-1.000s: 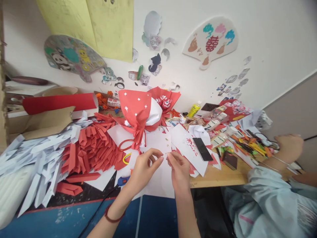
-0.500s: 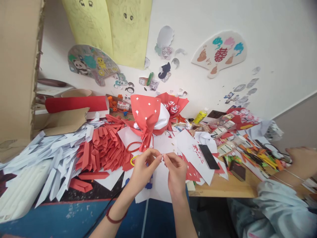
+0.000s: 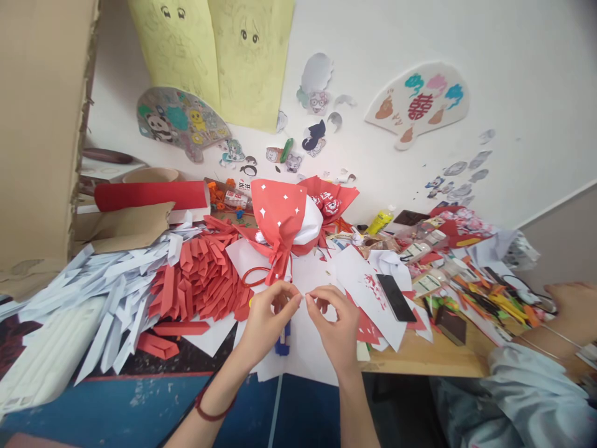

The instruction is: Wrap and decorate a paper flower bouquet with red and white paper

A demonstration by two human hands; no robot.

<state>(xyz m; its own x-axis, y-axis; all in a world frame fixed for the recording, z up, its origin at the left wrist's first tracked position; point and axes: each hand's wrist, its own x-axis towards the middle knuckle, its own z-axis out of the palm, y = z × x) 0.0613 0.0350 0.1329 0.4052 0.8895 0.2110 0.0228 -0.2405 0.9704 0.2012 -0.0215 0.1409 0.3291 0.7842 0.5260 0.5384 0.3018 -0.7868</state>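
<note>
In the head view, the left hand (image 3: 270,318) and the right hand (image 3: 336,320) meet almost tip to tip above a white paper sheet (image 3: 314,359). On each, thumb and index finger are drawn into a pinch, the other fingers curled; whether a tiny scrap sits at the fingertips is too small to tell. No larger thing is in either grasp.

The red star-print bouquet wrap (image 3: 280,208) lies straight beyond the hands, a little to the left. Its gathered stem end (image 3: 278,269) points back toward the person, just past the left hand, which is the nearer of the 2; its long axis runs away from there to the flared top. A blue tool (image 3: 282,341) lies on the sheet between the 2 forearms, lengthwise away from the person, close beside the left hand and partly hidden by it.

Folded red paper strips (image 3: 198,274) are heaped left of the hands. A black smartphone (image 3: 395,297) lies slantwise beyond the right hand, well apart from it. Farther right is a co-worker's hand (image 3: 571,305).
</note>
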